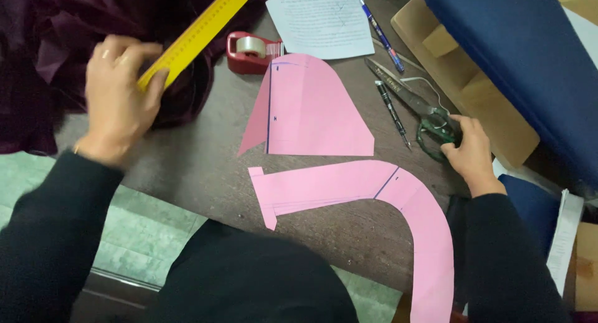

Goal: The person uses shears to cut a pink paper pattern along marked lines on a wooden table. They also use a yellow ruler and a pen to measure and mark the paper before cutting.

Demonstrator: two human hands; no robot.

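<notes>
Left hand (118,95) pinches ruler (196,33) end; right hand (470,150) half-curled on scissors (414,105) handles. Should thread fingers fully before lifting.

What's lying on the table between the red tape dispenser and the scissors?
In the head view, the upper pink paper piece lies between the tape dispenser and scissors, with a dark pen beside the scissors.

A long yellow ruler (198,34) runs diagonally from the top of the view down over dark maroon fabric, its lower end gripped. Green-handled scissors (416,105) lie on the brown tabletop (blades shut, pointing away), handles under the fingers at the right.
</notes>
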